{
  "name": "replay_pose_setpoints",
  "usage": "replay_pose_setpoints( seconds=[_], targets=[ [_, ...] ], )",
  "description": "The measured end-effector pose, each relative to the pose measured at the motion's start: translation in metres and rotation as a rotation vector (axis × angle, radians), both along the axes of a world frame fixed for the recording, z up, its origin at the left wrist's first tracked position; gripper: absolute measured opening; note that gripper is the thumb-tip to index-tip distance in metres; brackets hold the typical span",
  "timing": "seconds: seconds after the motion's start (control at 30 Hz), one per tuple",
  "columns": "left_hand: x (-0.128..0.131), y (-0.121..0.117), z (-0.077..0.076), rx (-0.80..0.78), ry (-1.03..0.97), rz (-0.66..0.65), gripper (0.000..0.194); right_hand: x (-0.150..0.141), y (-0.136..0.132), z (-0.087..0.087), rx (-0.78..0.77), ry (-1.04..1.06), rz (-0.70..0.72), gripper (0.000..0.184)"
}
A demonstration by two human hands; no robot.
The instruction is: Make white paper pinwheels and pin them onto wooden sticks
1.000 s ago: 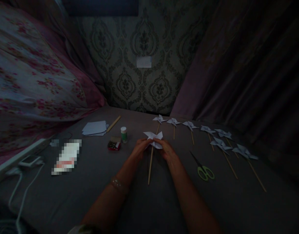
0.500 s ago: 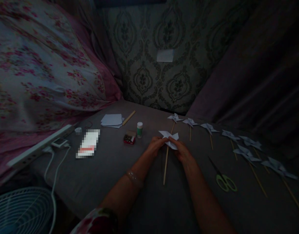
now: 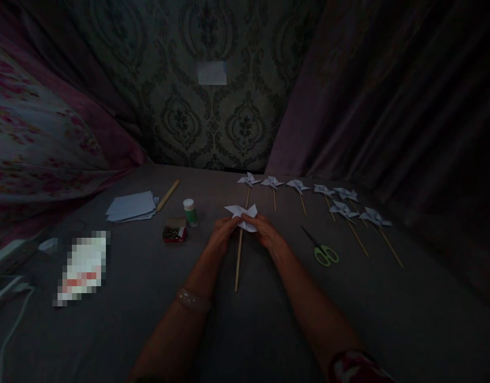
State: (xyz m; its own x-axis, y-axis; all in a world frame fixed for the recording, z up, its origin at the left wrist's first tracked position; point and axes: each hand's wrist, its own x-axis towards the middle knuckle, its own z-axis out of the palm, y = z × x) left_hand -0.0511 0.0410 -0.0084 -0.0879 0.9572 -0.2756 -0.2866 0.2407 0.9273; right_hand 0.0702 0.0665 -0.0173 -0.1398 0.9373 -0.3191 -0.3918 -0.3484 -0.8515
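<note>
A white paper pinwheel [image 3: 248, 224] on a thin wooden stick [image 3: 238, 260] is in both my hands at the middle of the surface. My left hand [image 3: 224, 232] pinches the paper head from the left, its thumb near the centre. From the right, my right hand [image 3: 265, 230] grips the same head, thumb also close to the centre. The stick points down toward me between my forearms. My fingers hide the pin area and the underside of the head.
Several finished-looking pinwheels [image 3: 296, 186] lie at the back right, near green-handled scissors [image 3: 324, 254]. Left of my hands stand a small box of pins [image 3: 174, 233] and a green-and-white bottle [image 3: 190, 213]. Behind are a paper stack [image 3: 132, 206] and wooden sticks [image 3: 168, 195]. A power strip [image 3: 13, 255] lies far left.
The camera view swings right, then back left and past its first position. Both hands keep their hold on the pinwheel, with the thumbs staying near its centre.
</note>
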Motion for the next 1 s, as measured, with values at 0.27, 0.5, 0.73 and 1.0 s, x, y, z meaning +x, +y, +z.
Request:
replay_pose_setpoints(
  seconds=[0.27,0.5,0.73,1.0],
  targets=[
    [0.000,0.000,-0.004,0.009,0.018,-0.002,0.022,0.000,-0.001,-0.002,0.004,-0.012,0.016,0.024],
    [-0.003,0.002,-0.015,0.026,0.009,0.006,0.023,-0.005,-0.006,-0.001,0.005,0.009,0.002,0.021],
    [-0.003,0.000,-0.015,0.008,-0.011,0.000,0.021,-0.006,-0.009,-0.006,0.035,-0.009,0.000,0.023],
    [-0.004,0.001,-0.016,-0.051,0.061,0.003,0.022,-0.005,-0.011,-0.009,0.010,0.004,0.007,0.025]
  ],
)
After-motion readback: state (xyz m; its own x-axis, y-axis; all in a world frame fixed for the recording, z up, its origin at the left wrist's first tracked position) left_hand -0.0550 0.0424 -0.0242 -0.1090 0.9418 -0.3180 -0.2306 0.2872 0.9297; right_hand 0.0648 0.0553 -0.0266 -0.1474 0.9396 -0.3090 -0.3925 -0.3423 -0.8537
